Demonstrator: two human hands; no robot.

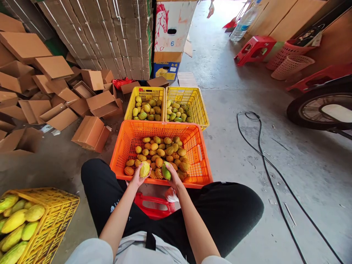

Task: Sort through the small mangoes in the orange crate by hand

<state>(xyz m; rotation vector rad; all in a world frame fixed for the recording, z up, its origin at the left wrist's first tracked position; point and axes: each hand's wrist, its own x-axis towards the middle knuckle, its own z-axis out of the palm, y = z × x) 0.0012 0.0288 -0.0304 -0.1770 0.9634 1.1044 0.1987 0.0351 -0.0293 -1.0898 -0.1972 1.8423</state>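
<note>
My left hand (139, 178) is closed around a yellow papaya (145, 169) above the near side of an orange crate (205, 161). Level with it, my right hand (174, 176) grips a green papaya (165, 171), a short gap apart from the yellow one. Below both hands, many orange and yellowish papayas (154, 146) lie loose in the orange crate. Touching its far side stand two yellow crates. The left yellow crate (128, 110) holds yellow-green papayas, and the right yellow crate (202, 106) holds greener ones. Parts of my fingers are hidden behind the fruit.
A yellow crate (62, 205) of large yellow-green papayas stands at lower left. Open cardboard boxes (93, 132) lie scattered on the left, before stacked flat cardboard (104, 33). A black cable (264, 157) loops over the floor at right, near a wheel (316, 106) and red stool (255, 49).
</note>
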